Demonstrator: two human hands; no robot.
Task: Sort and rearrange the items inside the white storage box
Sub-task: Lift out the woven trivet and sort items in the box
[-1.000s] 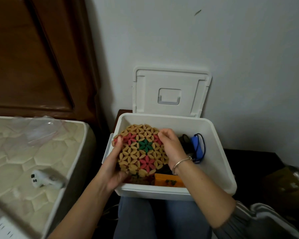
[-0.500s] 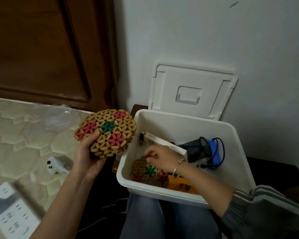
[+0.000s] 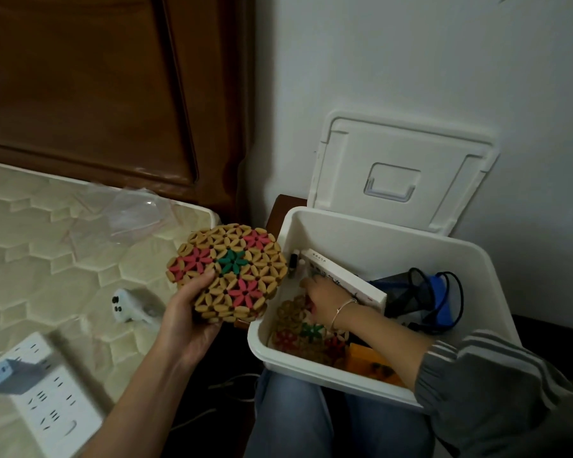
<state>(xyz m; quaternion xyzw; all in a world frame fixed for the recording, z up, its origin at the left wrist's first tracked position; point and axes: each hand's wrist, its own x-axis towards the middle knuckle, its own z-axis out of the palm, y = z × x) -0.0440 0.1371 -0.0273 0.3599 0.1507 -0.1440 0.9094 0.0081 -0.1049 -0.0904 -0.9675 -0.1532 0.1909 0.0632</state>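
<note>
The white storage box [image 3: 470,259] stands open on my lap, its lid [image 3: 401,166] leaning on the wall. My left hand [image 3: 186,315] grips a round beaded trivet [image 3: 227,271] with red and green flowers, held left of the box above the mattress edge. My right hand [image 3: 325,292] reaches inside the box, fingers curled at a second flower trivet [image 3: 298,332] lying on the bottom, just below a white book [image 3: 341,276]. Whether it grips the trivet is hidden. An orange box [image 3: 368,358] and a black-and-blue bundle with cables [image 3: 427,292] also lie inside.
A quilted mattress [image 3: 30,246] lies to the left, with a white plug adapter [image 3: 126,304], a white power strip [image 3: 47,401] and clear plastic wrap [image 3: 136,206] on it. A dark wooden headboard [image 3: 96,87] stands behind. The white wall rises beyond the box.
My left hand lifted the top trivet out of the box and carried it left. My right hand let go of it and went down into the box to the second trivet.
</note>
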